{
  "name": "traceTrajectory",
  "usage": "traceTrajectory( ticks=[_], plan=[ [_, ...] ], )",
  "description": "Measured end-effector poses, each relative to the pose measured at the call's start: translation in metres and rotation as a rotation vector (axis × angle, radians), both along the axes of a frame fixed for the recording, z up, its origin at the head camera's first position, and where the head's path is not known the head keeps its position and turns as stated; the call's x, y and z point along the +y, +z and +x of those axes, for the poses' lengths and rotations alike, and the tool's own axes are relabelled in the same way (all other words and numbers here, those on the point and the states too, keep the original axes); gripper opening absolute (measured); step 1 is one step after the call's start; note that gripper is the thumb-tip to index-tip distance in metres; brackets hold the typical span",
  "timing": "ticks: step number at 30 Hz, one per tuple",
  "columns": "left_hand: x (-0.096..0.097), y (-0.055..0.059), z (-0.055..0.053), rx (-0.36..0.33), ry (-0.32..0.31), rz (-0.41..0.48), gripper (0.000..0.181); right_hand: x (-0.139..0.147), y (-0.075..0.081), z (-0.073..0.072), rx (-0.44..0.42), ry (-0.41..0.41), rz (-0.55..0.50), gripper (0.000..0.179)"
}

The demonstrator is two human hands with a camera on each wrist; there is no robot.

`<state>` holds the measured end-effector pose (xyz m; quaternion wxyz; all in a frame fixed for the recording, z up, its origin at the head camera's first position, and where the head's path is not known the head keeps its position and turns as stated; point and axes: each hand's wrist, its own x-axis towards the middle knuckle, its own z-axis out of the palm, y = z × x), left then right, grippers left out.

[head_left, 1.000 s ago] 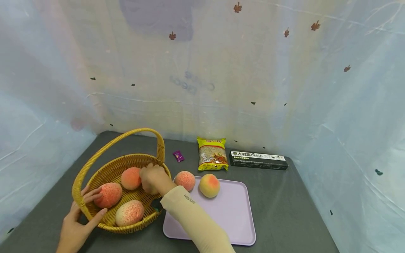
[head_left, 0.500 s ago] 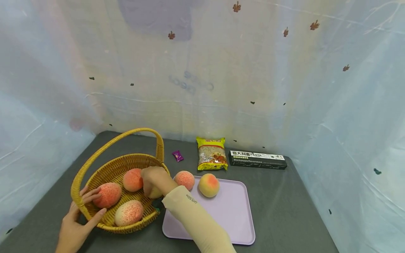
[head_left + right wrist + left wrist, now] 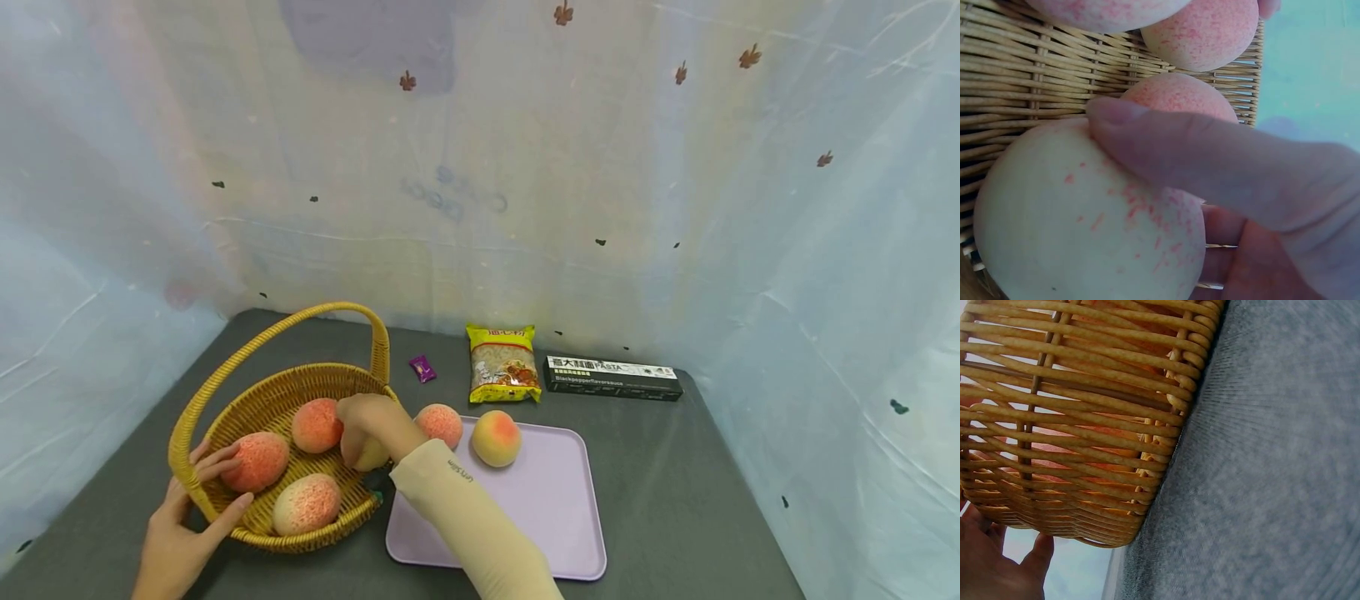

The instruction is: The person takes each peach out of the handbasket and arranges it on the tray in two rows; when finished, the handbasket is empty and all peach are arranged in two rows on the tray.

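Note:
A yellow wicker basket (image 3: 300, 543) with a tall arched handle stands at the left of the table. My left hand (image 3: 180, 529) grips its near left rim, thumb in front and fingers over the edge beside a reddish peach (image 3: 257, 461). Inside the basket at the right, my right hand (image 3: 377, 423) holds a pale, red-speckled peach (image 3: 1079, 219). The thumb lies across its top in the right wrist view, with fingers behind it. Next to that hand is an orange-pink peach (image 3: 315, 426); a paler peach (image 3: 307, 504) lies near the front rim.
Right of the basket lies a lilac tray (image 3: 540, 525). A pink peach (image 3: 440, 425) and a yellow peach (image 3: 497, 439) are at its back edge. Behind are a purple wrapped sweet (image 3: 422, 368), a yellow food packet (image 3: 504, 364) and a black pasta box (image 3: 612, 378).
My right hand has moved slightly right and closed round the peach, which now shows beneath it. The orange-pink peach has shifted a little right. My left hand stays on the basket rim.

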<state>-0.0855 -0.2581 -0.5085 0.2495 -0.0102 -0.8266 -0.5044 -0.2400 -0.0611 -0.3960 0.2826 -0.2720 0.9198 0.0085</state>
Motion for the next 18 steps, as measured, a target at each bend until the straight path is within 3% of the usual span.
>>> traceTrajectory(
  ticks=[10,18],
  plan=[
    [0.001,-0.002,-0.001,-0.001,0.006,-0.007,0.053,0.008,0.003,0.001,0.002,-0.014,-0.052,0.047],
    [0.003,0.002,0.001,0.003,0.007,-0.012,0.053,0.023,0.003,-0.004,0.006,0.096,-0.206,0.036]
  ],
)
